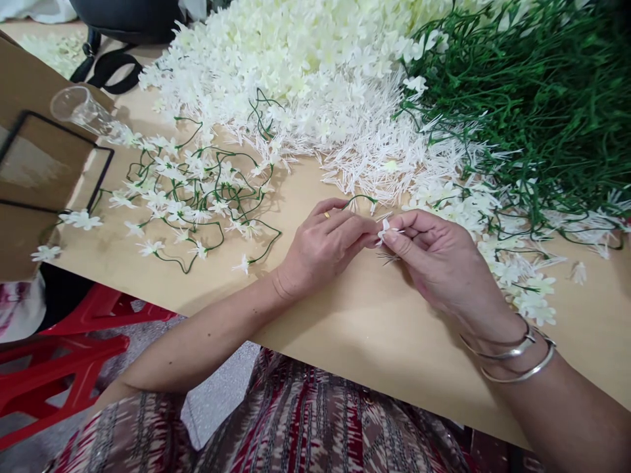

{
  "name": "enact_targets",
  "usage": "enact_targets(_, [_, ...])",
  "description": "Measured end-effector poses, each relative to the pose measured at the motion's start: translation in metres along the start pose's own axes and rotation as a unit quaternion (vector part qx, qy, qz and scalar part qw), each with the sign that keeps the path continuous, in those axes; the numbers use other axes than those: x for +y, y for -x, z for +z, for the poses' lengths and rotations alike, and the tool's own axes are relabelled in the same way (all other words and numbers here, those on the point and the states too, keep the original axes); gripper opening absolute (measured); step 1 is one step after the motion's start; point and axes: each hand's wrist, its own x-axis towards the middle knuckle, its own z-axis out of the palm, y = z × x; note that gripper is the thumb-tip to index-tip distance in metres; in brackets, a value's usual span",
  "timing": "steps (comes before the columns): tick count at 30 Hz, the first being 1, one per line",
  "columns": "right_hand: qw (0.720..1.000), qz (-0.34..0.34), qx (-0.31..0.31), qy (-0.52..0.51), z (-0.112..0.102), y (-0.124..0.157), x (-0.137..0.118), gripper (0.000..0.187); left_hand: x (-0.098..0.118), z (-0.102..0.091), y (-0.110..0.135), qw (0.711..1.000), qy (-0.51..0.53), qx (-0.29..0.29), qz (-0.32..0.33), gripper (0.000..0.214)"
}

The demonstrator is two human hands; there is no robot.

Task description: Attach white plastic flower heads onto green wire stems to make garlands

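My left hand (323,246) and my right hand (438,263) meet over the tan table (365,328), fingertips pinched together. Between them sits a small white artificial flower (384,230). A thin green wire stem (359,198) curls up from my left fingers. My left hand wears a gold ring; my right wrist carries two silver bangles (513,358). Just left of my hands lie finished green stems with white flowers (192,197), spread flat on the table.
A big heap of loose white flowers (315,72) fills the far middle. A pile of green plastic stems (542,98) lies at the far right. A clear plastic cup (81,108) and a cardboard box (34,171) are at the left; a red stool (73,355) stands below.
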Motion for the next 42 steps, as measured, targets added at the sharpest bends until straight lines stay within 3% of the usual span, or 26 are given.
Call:
enact_targets(10, [1.0, 0.006, -0.003, -0.007, 0.0, -0.003, -0.001, 0.019, -0.003, -0.002, 0.0, 0.999, -0.011, -0.026, 0.021, 0.021])
enact_targets(16, [0.995, 0.036, -0.026, -0.084, -0.006, -0.006, -0.009, 0.029, -0.002, -0.003, -0.001, 0.998, 0.045, -0.003, -0.034, 0.019])
enact_targets(22, [0.999, 0.017, -0.013, -0.028, -0.011, -0.004, -0.013, 0.03, -0.003, -0.005, 0.002, 0.996, 0.026, -0.033, -0.077, 0.023])
enact_targets(33, [0.995, -0.015, -0.04, 0.085, -0.011, -0.003, -0.011, 0.008, -0.004, -0.008, 0.001, 0.998, 0.034, -0.049, 0.001, 0.012])
enact_targets(38, [0.992, -0.025, -0.066, 0.101, -0.009, -0.004, -0.015, 0.013, -0.004, -0.009, 0.001, 0.998, 0.026, -0.044, 0.043, 0.01])
enact_targets(42, [0.993, -0.036, -0.045, 0.108, -0.015, -0.004, -0.025, 0.017, -0.001, -0.015, -0.006, 0.998, 0.017, -0.039, 0.044, 0.008])
